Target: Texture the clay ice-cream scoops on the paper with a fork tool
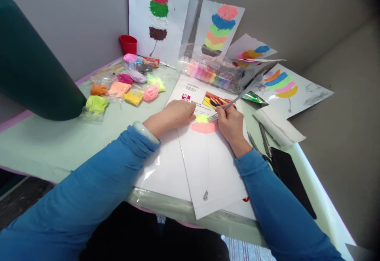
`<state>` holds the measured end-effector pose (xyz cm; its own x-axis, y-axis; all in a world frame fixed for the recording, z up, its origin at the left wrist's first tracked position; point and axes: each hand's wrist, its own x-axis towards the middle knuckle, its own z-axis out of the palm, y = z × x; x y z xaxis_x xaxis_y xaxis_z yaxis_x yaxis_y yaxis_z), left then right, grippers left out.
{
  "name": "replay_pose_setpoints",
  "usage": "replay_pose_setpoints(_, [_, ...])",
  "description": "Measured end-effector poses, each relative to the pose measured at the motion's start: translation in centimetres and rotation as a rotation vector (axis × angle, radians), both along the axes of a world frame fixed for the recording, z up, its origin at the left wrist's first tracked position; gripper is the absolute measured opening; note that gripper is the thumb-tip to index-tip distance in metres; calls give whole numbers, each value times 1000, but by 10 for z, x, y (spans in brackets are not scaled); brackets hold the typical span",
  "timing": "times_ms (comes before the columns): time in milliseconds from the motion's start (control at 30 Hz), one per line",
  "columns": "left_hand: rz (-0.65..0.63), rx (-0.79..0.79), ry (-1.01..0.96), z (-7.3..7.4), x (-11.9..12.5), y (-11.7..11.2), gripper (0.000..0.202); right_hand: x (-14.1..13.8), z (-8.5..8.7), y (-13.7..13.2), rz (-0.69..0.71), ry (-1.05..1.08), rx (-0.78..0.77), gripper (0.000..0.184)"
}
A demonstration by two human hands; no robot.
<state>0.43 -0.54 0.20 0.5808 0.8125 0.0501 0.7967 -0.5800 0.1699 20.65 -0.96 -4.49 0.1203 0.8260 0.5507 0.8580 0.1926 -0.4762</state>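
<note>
Silvery metal shows in the fork (241,95) gripped by the right hand (230,123), its tines at the yellow patch (202,117) between the two hands. The left hand (175,115) lies at that patch's left edge, fingers bent; whether they pinch anything, I cannot tell. One pink patch (204,128) adjoins the yellow one on the near side, both on one white sheet (221,170) under the hands.

Beyond the hands, a clear plastic case (187,69) contains a row of many-coloured pieces, too crowded to count. Beyond and left of the left hand lie at least ten small packets (133,96), several of clear plastic, with coloured lumps inside; some overlap. One red cup (128,45) stands behind them, its contents hidden.

Four sheets with coloured bands (158,8) stand beyond the hands and to their right; the tallest is cut off at the top, another partly covered. To the right hand's right are one white cloth or tissue (279,126) and one flat black object (292,180), partly behind the sleeve. Far left of the left hand, one dark green cylinder (38,63) is cut off.
</note>
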Motion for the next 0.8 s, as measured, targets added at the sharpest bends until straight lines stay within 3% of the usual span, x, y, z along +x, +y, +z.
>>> replay_pose_setpoints(367, [18, -11, 2, -1, -1, 1, 28, 2, -2, 1, 10, 68, 36, 27])
replay_pose_setpoints(800, [12, 2, -5, 0, -1, -1, 27, 1, -1, 1, -14, -16, 10, 29])
